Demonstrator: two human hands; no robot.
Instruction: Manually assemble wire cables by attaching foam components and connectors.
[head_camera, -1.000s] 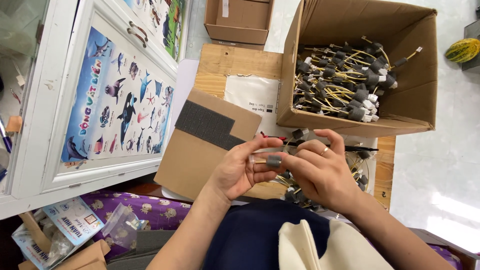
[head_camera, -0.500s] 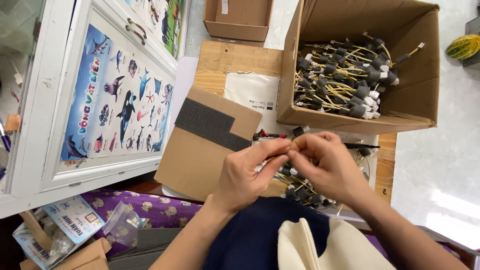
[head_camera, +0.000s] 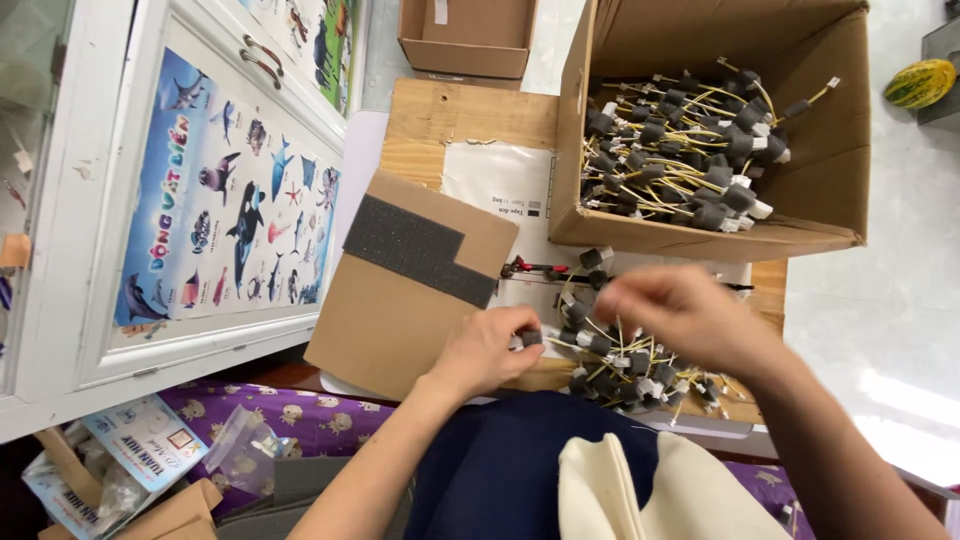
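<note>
In the head view, the left hand (head_camera: 487, 352) sits just below the middle of the frame, its grip closed on a small dark cylindrical part (head_camera: 530, 339) pinched at the fingertips. A thin yellowish wire runs from that part toward the pile of wired parts (head_camera: 625, 365) lying on the counter (head_camera: 470, 120), right of centre and low in the frame. The right hand (head_camera: 690, 315) hovers over that pile, blurred; its fingers are curled together, but whether the grip holds anything cannot be told.

Upper right, a large cardboard box (head_camera: 700, 235) holds many more of the same dark parts with yellow wires. Left of the hands lies a cardboard sheet (head_camera: 400, 300) with a dark foam strip (head_camera: 420, 250) across it. A smaller empty carton (head_camera: 468, 35) stands at the top centre. A white cabinet door with a sea-animal poster (head_camera: 230, 200) fills the left side.
</note>
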